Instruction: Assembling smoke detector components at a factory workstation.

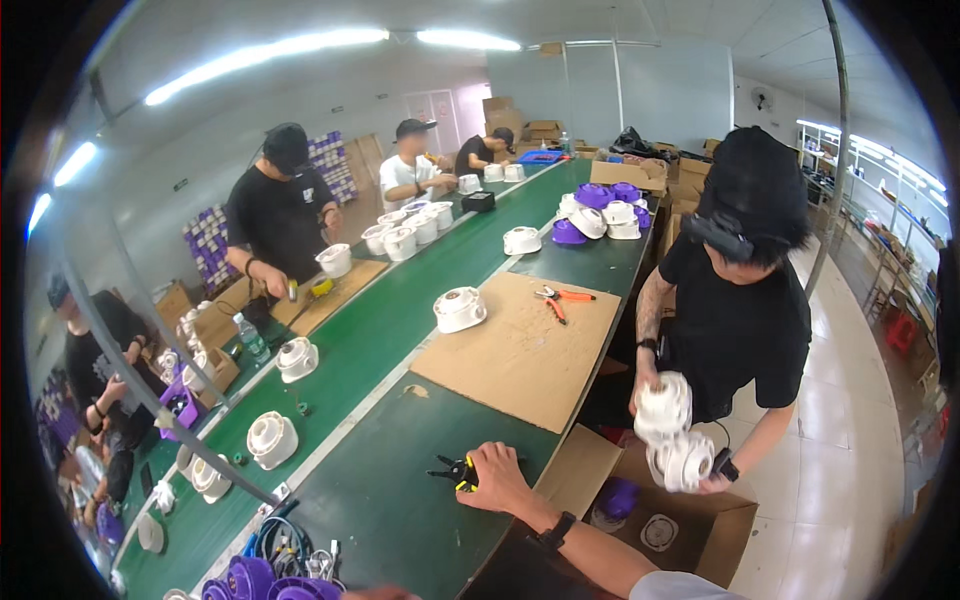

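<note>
My right hand (500, 480) is closed around a pair of black and yellow pliers (456, 472), low over the near end of the green table. The pliers' dark jaws point left. Only a blurred bit of my left hand (380, 594) shows at the bottom edge, with its fingers hidden, beside purple round housings (250, 578). Beyond my right hand lies a cardboard sheet (520, 360). On it rest a white round housing (460, 310) and orange-handled pliers (562, 302).
A co-worker (740, 330) on the right holds two white housings (665, 405) above an open cardboard box (715, 520). More people work across the green conveyor belt (370, 335), which carries white housings (272, 440). Purple and white housings (600, 212) are piled farther up the table.
</note>
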Tool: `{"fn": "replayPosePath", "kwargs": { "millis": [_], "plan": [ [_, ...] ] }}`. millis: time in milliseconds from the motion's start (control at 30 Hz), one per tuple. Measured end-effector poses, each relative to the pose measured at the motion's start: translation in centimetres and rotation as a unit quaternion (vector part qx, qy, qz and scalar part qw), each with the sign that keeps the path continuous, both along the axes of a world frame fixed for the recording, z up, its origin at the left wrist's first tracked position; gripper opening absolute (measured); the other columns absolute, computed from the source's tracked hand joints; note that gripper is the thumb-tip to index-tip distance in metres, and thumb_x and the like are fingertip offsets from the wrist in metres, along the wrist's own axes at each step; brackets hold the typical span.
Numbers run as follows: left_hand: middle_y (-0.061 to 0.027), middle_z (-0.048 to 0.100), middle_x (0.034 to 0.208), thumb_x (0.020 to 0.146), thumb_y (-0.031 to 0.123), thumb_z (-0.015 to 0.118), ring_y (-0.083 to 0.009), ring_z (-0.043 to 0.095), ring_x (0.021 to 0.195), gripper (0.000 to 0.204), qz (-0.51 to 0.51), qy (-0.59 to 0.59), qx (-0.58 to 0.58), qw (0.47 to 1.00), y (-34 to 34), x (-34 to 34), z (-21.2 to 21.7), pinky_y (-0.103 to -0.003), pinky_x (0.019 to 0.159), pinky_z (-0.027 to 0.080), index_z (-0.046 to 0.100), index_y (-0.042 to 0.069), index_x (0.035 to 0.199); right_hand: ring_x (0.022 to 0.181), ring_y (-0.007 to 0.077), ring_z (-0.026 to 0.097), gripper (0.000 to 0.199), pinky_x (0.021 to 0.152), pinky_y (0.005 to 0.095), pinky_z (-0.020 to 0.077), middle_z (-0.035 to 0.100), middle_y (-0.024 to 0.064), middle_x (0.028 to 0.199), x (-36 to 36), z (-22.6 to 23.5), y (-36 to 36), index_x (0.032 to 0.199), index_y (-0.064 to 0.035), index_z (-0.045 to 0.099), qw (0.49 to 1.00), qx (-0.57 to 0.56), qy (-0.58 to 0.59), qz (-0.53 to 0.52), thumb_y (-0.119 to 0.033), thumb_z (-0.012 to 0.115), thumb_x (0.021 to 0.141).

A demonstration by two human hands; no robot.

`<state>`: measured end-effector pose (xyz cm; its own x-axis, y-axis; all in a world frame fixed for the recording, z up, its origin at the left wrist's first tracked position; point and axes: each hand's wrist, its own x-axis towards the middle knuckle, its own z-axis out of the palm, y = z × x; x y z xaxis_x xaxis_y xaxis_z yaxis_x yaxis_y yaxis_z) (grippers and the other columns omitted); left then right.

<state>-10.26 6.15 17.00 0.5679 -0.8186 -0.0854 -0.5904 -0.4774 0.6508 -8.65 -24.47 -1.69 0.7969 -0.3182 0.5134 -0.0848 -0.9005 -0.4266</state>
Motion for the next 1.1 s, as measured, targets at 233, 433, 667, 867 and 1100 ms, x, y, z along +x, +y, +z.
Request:
{"fn": "replayPosePath", "kwargs": {
  "millis": [233,433,667,867,1100],
  "plan": [
    [-0.0025,0.06,0.067,0.1,0.019,0.054,-0.0072,0.052,0.058,0.026,0.149,0.373,-0.182,0.897,-3.2,-3.8,-7.8,-0.023,0.053,0.038,0.06,0.0,0.082,0.101,0.0342,0.048,0.063,0.086,0.0475,0.0373,0.052,0.0172,0.104,1.6,-0.4,5.1,0.108,0.003,0.057,0.996,0.021,0.009,-0.091,-0.043,0.075,0.069],
    [0.0026,0.049,0.064,0.089,0.008,0.059,-0.0079,0.047,0.057,0.013,0.308,0.122,-0.359,0.873,-9.2,5.8,-17.4,-0.025,0.051,0.038,0.061,-0.001,0.098,0.103,0.0335,0.047,0.064,0.09,0.0471,0.0378,0.053,0.017,0.108,1.4,0.0,5.8,0.114,0.0025,0.056,0.998,0.027,0.014,-0.052,-0.041,0.076,0.071],
    [-0.0002,0.055,0.07,0.092,0.01,0.059,-0.0071,0.048,0.064,0.015,0.274,0.117,-0.305,0.905,-9.0,7.8,-19.2,-0.024,0.058,0.041,0.063,-0.003,0.094,0.103,0.0344,0.051,0.048,0.09,0.0455,0.0416,0.057,0.0174,0.108,1.8,-0.4,5.7,0.111,0.001,0.058,0.996,0.079,-0.036,0.024,-0.031,0.07,0.078],
    [-0.0002,0.06,0.072,0.094,0.013,0.059,-0.0054,0.05,0.065,0.018,0.265,0.161,-0.329,0.892,-8.5,7.3,-19.4,-0.023,0.058,0.042,0.066,-0.003,0.09,0.103,0.0357,0.054,0.038,0.09,0.0466,0.0428,0.059,0.0165,0.106,0.9,-0.4,5.7,0.108,0.0002,0.059,0.991,0.098,-0.083,0.043,-0.018,0.069,0.075],
    [-0.0065,0.049,0.06,0.095,0.016,0.055,-0.0097,0.042,0.06,0.03,0.189,0.067,-0.3,0.933,-9.6,7.2,-19.0,-0.031,0.053,0.039,0.057,-0.005,0.073,0.101,0.0375,0.058,0.036,0.089,0.0458,0.0463,0.061,0.0173,0.108,0.4,0.3,5.4,0.108,0.0,0.059,0.982,0.106,-0.156,0.017,-0.01,0.068,0.075]
  ]
}}
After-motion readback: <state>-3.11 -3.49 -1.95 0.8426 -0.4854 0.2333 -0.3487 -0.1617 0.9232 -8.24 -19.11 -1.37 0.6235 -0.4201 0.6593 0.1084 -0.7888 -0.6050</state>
